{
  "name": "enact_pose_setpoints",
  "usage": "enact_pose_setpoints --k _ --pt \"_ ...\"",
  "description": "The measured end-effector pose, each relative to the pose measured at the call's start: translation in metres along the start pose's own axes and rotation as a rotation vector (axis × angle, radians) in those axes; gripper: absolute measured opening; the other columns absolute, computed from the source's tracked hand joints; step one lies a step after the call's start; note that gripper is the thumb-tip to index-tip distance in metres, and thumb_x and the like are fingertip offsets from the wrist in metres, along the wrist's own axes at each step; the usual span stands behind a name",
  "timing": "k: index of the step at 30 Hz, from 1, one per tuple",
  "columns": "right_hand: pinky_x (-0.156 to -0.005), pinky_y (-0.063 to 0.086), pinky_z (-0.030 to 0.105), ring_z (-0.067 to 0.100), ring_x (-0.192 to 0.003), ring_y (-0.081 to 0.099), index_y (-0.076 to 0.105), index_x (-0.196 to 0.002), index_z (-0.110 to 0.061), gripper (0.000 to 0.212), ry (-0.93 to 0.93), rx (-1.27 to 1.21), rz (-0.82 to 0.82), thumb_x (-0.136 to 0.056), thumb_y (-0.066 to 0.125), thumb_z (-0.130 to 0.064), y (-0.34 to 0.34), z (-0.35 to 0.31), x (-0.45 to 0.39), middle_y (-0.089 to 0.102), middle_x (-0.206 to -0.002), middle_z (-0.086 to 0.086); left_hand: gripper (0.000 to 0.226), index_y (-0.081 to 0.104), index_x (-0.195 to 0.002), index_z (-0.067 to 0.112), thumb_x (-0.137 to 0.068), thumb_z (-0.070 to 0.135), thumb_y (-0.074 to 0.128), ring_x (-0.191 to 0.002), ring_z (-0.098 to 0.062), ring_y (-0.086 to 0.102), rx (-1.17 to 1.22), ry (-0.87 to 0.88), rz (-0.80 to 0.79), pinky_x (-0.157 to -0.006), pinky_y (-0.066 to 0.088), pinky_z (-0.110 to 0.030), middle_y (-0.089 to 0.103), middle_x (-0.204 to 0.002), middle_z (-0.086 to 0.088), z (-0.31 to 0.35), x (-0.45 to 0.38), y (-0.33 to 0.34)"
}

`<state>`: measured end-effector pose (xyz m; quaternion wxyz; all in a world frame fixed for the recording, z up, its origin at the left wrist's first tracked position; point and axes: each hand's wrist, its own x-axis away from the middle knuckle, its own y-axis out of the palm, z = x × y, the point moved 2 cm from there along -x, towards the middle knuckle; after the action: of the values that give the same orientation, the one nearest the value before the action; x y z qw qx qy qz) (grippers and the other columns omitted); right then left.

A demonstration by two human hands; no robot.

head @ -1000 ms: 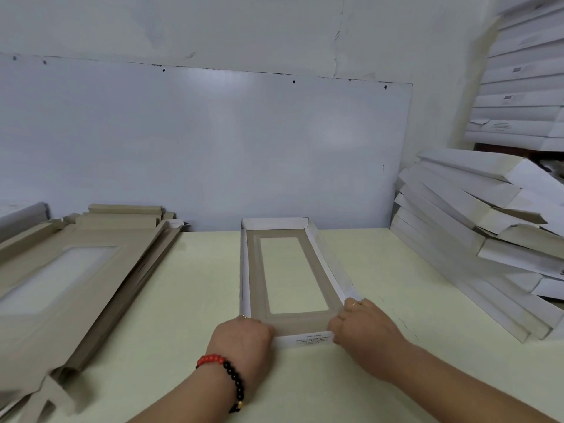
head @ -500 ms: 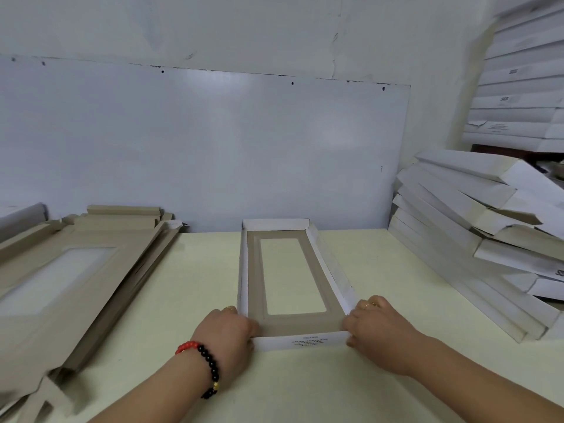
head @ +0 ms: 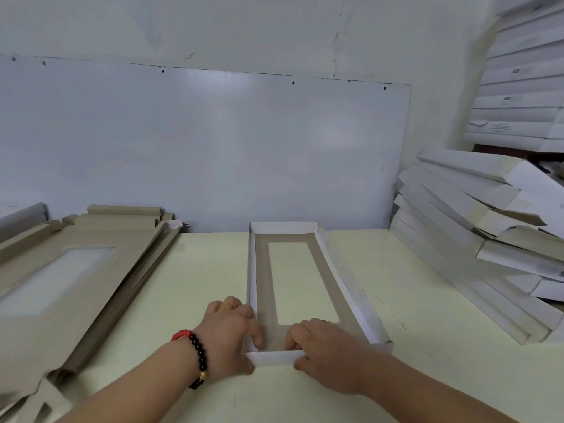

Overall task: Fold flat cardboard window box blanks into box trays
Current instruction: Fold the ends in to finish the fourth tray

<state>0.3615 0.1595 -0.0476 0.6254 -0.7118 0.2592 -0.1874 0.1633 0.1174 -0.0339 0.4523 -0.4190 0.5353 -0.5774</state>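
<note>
At the tray's (head: 300,288) near end wall — its long axis running straight away toward the wall panel (head: 198,148) — left hand (head: 232,334) and right hand (head: 323,346) both pinch that flap, equally near.

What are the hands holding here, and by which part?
Both the left hand and right hand pinch the box tray by its near end wall.

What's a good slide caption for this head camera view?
Both hands, left hand and right hand, pinch the near end wall of a window box tray upright.
</note>
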Motion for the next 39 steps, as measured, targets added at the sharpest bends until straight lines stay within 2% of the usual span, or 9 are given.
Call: enact_pose_setpoints --k 3,6,10,16,19,23,27,30,39 --pt "-0.082 0.025 0.025 0.009 -0.091 0.032 0.045 -0.111 -0.026 0.015 -0.016 -0.014 0.022 -0.096 0.043 -0.027 0.004 0.000 0.002 0.049 -0.111 -0.006 0.061 0.048 -0.126 0.042 -0.069 0.043 0.070 -0.133 -0.015 0.020 -0.123 0.052 -0.120 -0.108 0.014 -0.032 0.042 -0.130 0.018 -0.001 -0.005 -0.006" --pt "-0.081 0.024 0.024 0.011 -0.093 0.037 0.045 -0.108 -0.027 0.013 -0.027 -0.007 0.035 -0.096 0.042 -0.025 0.008 0.000 0.002 0.049 -0.110 -0.007 0.065 0.040 -0.134 0.041 -0.075 0.028 0.064 -0.141 -0.020 0.012 -0.270 0.088 -0.206 -0.114 0.007 -0.035 0.036 -0.142 0.011 -0.001 -0.012 -0.010" --pt "-0.077 0.021 0.021 0.014 -0.098 0.043 0.046 -0.110 -0.027 0.015 -0.043 0.038 0.055 -0.096 0.042 -0.025 0.010 -0.001 0.003 0.048 -0.111 -0.005 0.059 0.044 -0.130 0.038 -0.078 0.018 0.061 -0.133 -0.023 0.023 -0.394 0.205 -0.215 -0.112 0.015 -0.035 0.041 -0.134 0.003 0.003 -0.022 -0.016" --pt "-0.089 0.033 0.030 0.018 -0.102 0.045 0.046 -0.112 -0.025 0.016 -0.060 0.064 0.070 -0.097 0.042 -0.026 0.011 0.000 0.002 0.047 -0.113 -0.002 0.041 0.051 -0.109 0.035 -0.076 0.013 0.060 -0.119 -0.020 0.032 -0.314 0.299 -0.164 -0.100 0.023 -0.031 0.043 -0.123 0.003 0.004 -0.031 -0.008" --pt "-0.090 0.033 0.030 0.017 -0.102 0.045 0.046 -0.113 -0.026 0.016 -0.055 0.069 0.072 -0.097 0.042 -0.026 0.012 0.001 0.002 0.047 -0.114 -0.003 0.033 0.052 -0.101 0.032 -0.075 0.013 0.060 -0.113 -0.022 0.036 -0.308 0.327 -0.151 -0.094 0.026 -0.030 0.044 -0.118 0.002 0.005 -0.034 -0.006" --pt "-0.088 0.030 0.028 0.016 -0.102 0.043 0.046 -0.112 -0.027 0.016 -0.060 0.062 0.091 -0.096 0.042 -0.026 0.014 0.001 0.002 0.046 -0.114 -0.004 0.029 0.054 -0.098 0.029 -0.075 0.012 0.059 -0.110 -0.022 0.037 -0.337 0.329 -0.178 -0.090 0.025 -0.030 0.045 -0.117 0.000 0.005 -0.036 -0.004" --pt "-0.085 0.027 0.025 0.014 -0.099 0.043 0.046 -0.110 -0.027 0.016 -0.065 0.060 0.106 -0.095 0.041 -0.026 0.016 0.002 0.002 0.046 -0.113 -0.005 0.025 0.055 -0.093 0.027 -0.075 0.010 0.059 -0.109 -0.020 0.039 -0.355 0.343 -0.185 -0.093 0.028 -0.032 0.046 -0.114 0.002 0.006 -0.035 -0.004" --pt "-0.085 0.028 0.025 0.014 -0.098 0.043 0.046 -0.108 -0.028 0.015 -0.060 0.050 0.109 -0.095 0.042 -0.026 0.017 0.003 0.002 0.046 -0.111 -0.006 0.027 0.054 -0.099 0.026 -0.077 0.011 0.059 -0.108 -0.021 0.039 -0.359 0.361 -0.187 -0.093 0.031 -0.034 0.049 -0.109 0.003 0.007 -0.035 -0.006" --pt "-0.086 0.029 0.027 0.016 -0.098 0.045 0.045 -0.105 -0.030 0.012 -0.054 0.041 0.100 -0.094 0.041 -0.027 0.020 0.005 0.001 0.046 -0.109 -0.007 0.019 0.055 -0.088 0.026 -0.077 0.011 0.058 -0.101 -0.020 0.039 -0.351 0.411 -0.096 -0.086 0.031 -0.030 0.046 -0.094 0.008 0.002 -0.033 -0.001"
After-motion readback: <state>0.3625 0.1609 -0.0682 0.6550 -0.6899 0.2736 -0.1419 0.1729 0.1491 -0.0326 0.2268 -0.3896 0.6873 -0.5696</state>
